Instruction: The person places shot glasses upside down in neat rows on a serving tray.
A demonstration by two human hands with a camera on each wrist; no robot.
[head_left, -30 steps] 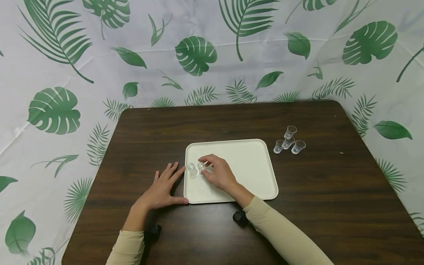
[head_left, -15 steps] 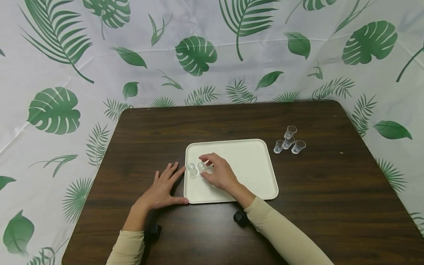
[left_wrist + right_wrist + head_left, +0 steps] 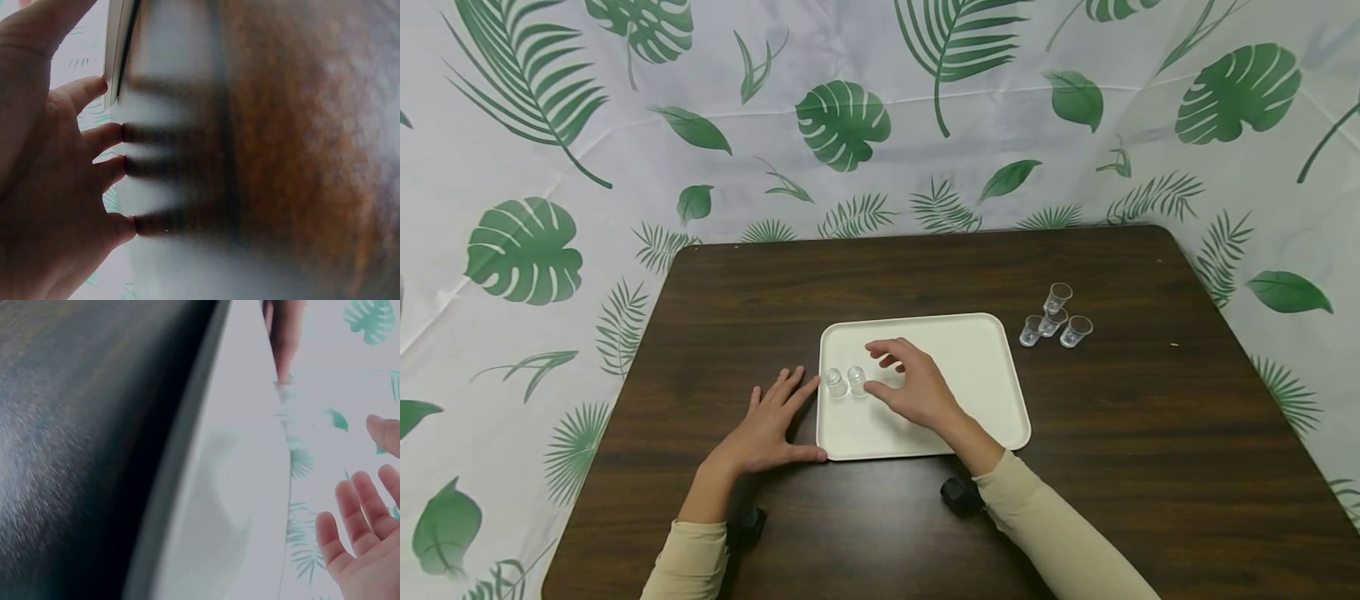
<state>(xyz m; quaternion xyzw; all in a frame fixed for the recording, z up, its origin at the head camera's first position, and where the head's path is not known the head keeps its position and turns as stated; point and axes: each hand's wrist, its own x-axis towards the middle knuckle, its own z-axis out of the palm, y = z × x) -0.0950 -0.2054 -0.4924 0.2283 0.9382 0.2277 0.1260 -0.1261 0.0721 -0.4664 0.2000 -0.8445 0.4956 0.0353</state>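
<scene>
Two small clear cups stand mouth down, side by side, at the left end of a cream tray (image 3: 970, 383). The left cup (image 3: 837, 386) is near the tray's left rim; the other cup (image 3: 857, 382) is just right of it. My right hand (image 3: 919, 390) hovers over the tray beside that second cup, thumb and fingers spread apart and holding nothing; whether the thumb touches the cup is unclear. With fingers splayed on the table, my left hand (image 3: 766, 431) touches the tray's left edge with thumb and index finger.
Several more clear cups (image 3: 1077, 331) stand mouth up in a cluster on the dark wooden table (image 3: 1150, 433), right of the tray. A leaf-patterned cloth (image 3: 715, 75) hangs behind the table.
My right hand has let go of the second cup and moved slightly right and up from it. The cup stays on the tray. My left hand has not moved.
</scene>
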